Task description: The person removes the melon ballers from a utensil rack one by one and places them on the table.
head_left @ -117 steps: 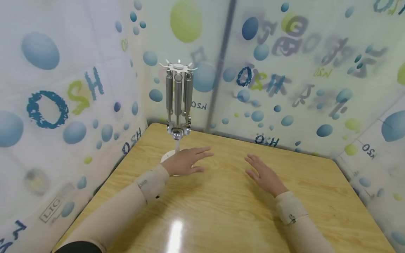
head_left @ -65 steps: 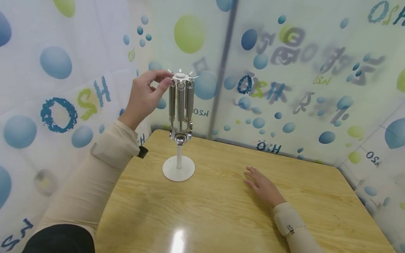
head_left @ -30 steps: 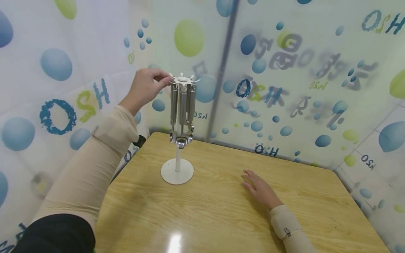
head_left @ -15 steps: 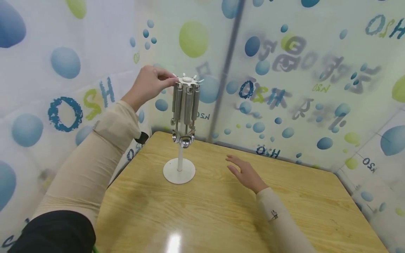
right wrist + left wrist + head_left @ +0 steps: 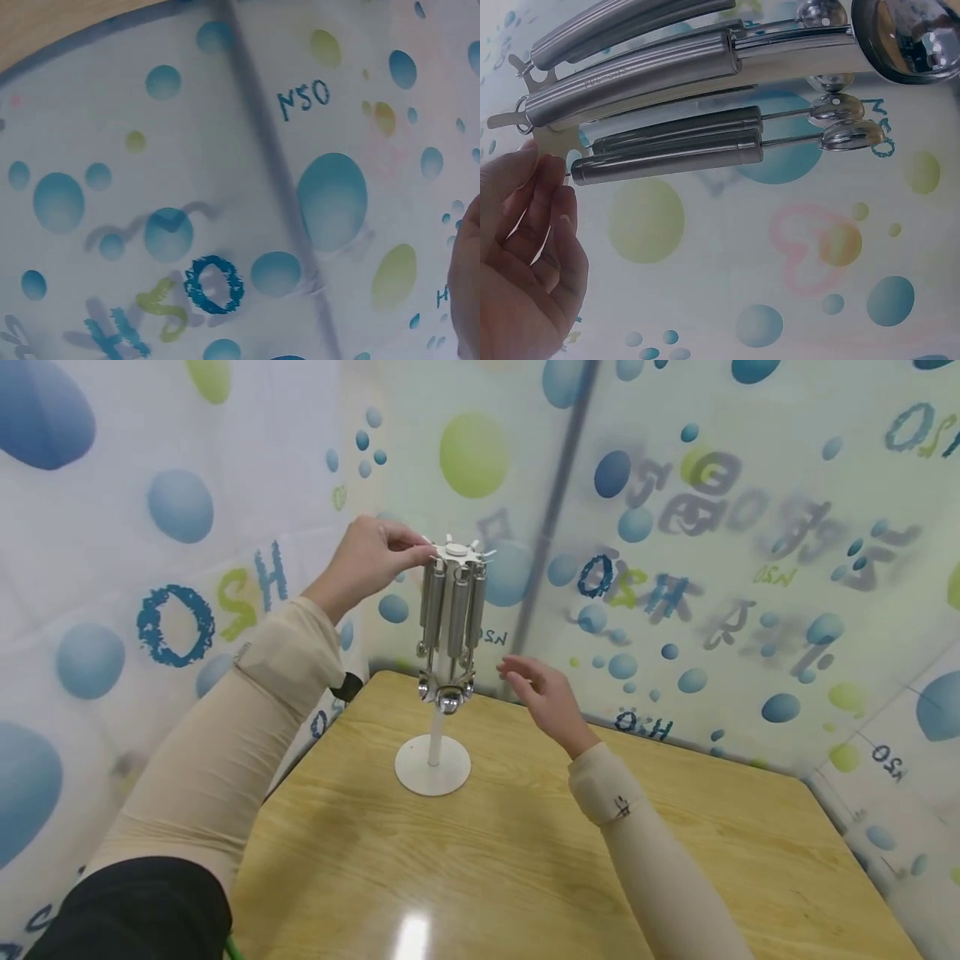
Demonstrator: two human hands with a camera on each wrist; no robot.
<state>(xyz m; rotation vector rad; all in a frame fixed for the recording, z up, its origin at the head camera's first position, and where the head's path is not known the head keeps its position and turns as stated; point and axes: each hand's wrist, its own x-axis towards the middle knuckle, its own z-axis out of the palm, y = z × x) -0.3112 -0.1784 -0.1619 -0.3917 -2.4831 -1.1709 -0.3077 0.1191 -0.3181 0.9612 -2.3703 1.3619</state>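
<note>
The white top of the utensil stand (image 5: 456, 553), near the counter's (image 5: 525, 860) far left corner, is pinched by the left hand (image 5: 371, 560); the right hand (image 5: 546, 693) is held open beside the hanging steel utensils (image 5: 450, 610), nothing gripped.

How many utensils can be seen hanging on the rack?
4 in the left wrist view: utensils at and, all hanging from the rack. More may hide behind.

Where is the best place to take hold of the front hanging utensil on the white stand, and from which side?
Probably by the thick steel handle of the front utensil, from the right, where the right hand hovers open. The handle hangs upright and free, wider than the thin neck above its bowl. The left hand pinches the stand's top, steadying it.
</note>
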